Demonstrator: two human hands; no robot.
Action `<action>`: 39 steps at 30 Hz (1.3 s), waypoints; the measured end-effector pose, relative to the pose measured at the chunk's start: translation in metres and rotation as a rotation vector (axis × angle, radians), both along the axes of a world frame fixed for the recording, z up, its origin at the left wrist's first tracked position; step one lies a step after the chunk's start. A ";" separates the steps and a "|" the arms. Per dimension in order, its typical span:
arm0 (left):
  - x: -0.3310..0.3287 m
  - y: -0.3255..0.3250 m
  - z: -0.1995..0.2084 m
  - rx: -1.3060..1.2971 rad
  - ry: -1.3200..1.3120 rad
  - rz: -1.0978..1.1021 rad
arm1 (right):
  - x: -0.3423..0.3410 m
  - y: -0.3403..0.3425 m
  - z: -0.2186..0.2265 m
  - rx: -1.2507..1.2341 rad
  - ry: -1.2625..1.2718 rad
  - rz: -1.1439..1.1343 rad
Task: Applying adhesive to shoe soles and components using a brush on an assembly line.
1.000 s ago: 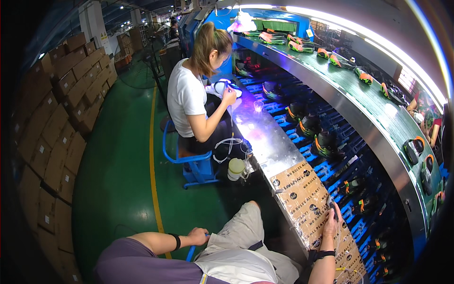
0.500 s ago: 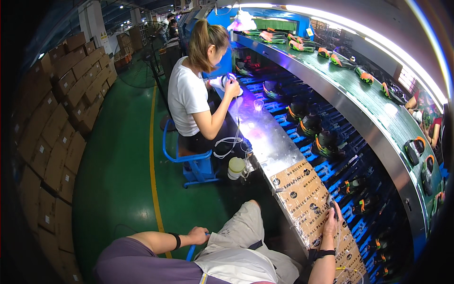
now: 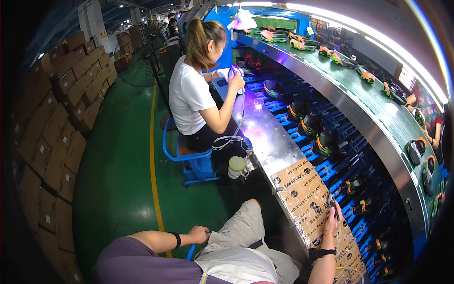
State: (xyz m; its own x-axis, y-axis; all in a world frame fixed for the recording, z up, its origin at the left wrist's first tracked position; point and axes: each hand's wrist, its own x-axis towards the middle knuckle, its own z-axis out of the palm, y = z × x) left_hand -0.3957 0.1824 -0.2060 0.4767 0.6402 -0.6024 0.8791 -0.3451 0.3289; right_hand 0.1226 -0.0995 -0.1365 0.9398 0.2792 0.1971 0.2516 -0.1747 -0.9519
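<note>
My left hand (image 3: 197, 234) is curled around the blue edge of the seat (image 3: 191, 252) beside my thigh. My right hand (image 3: 332, 221) rests flat, fingers apart, on the brown cardboard sheet (image 3: 307, 199) that covers the metal workbench (image 3: 265, 135). A small dark object (image 3: 332, 206) lies at its fingertips. Past the bench, black shoes with green and orange trim (image 3: 326, 142) sit on the blue conveyor racks (image 3: 359, 165).
A co-worker in a white shirt (image 3: 191, 94) sits on a blue stool (image 3: 189, 158) ahead, holding a white item under purple light. A white bottle (image 3: 236, 166) hangs at the bench edge. Stacked cardboard boxes (image 3: 56, 109) line the left. More shoes (image 3: 340, 59) ride the upper green belt.
The co-worker has raised the hands with the white item closer to the face. My own hands have stayed where they were.
</note>
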 end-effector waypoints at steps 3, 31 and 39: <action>-0.003 0.001 -0.006 0.004 -0.004 0.006 | -0.001 0.001 0.001 0.014 0.013 0.012; -0.004 0.008 -0.001 0.036 -0.004 -0.021 | -0.006 0.006 0.010 -0.018 0.015 -0.007; -0.005 0.012 -0.005 0.009 0.008 -0.025 | -0.001 0.008 0.007 0.000 -0.017 0.007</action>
State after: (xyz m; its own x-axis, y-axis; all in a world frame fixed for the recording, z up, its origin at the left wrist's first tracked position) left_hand -0.4011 0.1945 -0.2105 0.4879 0.6333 -0.6008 0.8727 -0.3699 0.3187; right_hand 0.1214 -0.0912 -0.1297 0.9343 0.2856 0.2134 0.2691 -0.1725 -0.9475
